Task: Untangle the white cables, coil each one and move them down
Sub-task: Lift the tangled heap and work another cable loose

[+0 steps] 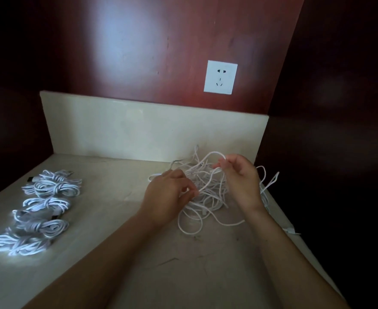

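Both hands pinch strands of the tangle of white cables (208, 188) (lying between them) — left hand (168, 195) low, right hand (239, 175) lifting a loop.

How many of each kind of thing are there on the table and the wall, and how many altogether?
Coiled cable bundles: 4, as far as I can tell; they overlap
Tangled cable heap: 1
Wall socket: 1
Hands, the left hand and the right hand, each pinching a strand of the heap: 2
Total: 8

Pale countertop (107, 221), coiled cables (38, 210), tangled cables (208, 197)
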`<state>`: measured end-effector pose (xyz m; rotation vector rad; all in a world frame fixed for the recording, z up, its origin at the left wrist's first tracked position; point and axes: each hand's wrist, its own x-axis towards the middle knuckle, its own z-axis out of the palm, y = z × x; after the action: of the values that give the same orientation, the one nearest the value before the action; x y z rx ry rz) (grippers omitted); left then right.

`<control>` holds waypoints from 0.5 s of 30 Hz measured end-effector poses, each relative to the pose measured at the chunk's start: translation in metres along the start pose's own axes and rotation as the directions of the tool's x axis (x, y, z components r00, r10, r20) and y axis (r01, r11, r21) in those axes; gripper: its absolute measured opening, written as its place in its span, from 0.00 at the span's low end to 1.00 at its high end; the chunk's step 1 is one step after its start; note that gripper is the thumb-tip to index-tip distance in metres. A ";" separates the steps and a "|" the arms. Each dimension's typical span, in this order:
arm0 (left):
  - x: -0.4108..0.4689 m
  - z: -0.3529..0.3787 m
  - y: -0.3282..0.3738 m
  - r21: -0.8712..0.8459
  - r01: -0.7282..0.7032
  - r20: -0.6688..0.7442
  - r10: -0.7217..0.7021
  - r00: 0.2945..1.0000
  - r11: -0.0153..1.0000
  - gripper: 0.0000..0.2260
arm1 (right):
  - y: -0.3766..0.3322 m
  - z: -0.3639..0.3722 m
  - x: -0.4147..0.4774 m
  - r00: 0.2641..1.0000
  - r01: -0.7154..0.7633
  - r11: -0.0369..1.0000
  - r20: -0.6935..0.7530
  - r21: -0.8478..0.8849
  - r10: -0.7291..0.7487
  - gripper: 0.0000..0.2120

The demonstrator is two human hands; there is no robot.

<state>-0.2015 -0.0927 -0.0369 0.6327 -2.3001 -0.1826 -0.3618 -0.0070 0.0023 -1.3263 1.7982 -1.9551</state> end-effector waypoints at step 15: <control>-0.003 -0.009 0.002 -0.217 0.142 -0.022 -0.150 0.988 0.966 0.02 | -0.037 -0.017 -0.024 0.997 0.040 0.998 0.066 0.053 -0.043 0.08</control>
<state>-0.1941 -0.0893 -0.0318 0.6865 -2.1598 -0.4790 -0.3440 0.0302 0.0248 -1.4059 1.6922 -1.9397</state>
